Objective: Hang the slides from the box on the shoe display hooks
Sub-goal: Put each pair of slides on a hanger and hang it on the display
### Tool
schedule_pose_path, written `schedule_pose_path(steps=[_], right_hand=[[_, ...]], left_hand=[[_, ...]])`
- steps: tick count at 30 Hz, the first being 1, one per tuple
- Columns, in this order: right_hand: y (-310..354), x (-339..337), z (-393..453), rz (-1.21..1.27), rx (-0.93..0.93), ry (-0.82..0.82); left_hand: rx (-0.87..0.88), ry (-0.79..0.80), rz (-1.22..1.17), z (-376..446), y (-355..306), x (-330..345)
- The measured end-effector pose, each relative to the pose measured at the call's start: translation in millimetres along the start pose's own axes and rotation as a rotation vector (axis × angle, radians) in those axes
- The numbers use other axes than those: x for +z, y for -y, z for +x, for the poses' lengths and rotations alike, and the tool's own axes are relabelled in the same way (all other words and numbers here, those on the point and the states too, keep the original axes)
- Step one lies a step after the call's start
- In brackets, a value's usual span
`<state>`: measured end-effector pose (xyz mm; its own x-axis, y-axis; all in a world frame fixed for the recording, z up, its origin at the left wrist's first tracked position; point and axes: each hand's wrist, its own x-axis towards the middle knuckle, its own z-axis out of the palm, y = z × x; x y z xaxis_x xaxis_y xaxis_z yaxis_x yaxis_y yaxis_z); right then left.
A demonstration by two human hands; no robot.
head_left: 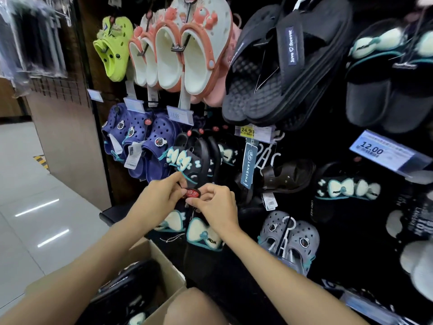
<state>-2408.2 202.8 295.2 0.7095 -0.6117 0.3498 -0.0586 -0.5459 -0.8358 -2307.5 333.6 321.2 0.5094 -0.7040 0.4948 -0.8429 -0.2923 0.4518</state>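
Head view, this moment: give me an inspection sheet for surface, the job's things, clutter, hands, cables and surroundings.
Surface: dark display wall with hooks; no table seen.
Job's things: black slides with pale bows hang below the hands; their red-and-black hanger tab is at the fingertips. Open cardboard box at lower left holds more black slides.
Clutter: price tags and the blue Langsha label dangle among the shoes.
Hands: left hand and right hand both pinch the tab.
Cables: nothing seen.
Surroundings: lime clog, white-and-coral clogs, navy clogs, grey clogs, glossy tiled floor.
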Motion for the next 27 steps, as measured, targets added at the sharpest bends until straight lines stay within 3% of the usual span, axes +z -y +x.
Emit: schedule_pose_path(steps=[10, 19, 27], right_hand=[[-9.7, -100.9, 2.7, -0.017, -0.057, -0.174], [-19.9, -182.5, 2.1, -0.138, -0.017, -0.356], [-42.6, -231.4, -4.5, -0.169, 0.05, -0.48]], left_hand=[[0.306, 0.103, 0.511, 22.4, -55.9, 6.5], [0.36, 0.111, 0.403, 56.4, -116.7, 46.0], [0.276, 0.156, 0.102, 73.5, -154.2, 97.1]])
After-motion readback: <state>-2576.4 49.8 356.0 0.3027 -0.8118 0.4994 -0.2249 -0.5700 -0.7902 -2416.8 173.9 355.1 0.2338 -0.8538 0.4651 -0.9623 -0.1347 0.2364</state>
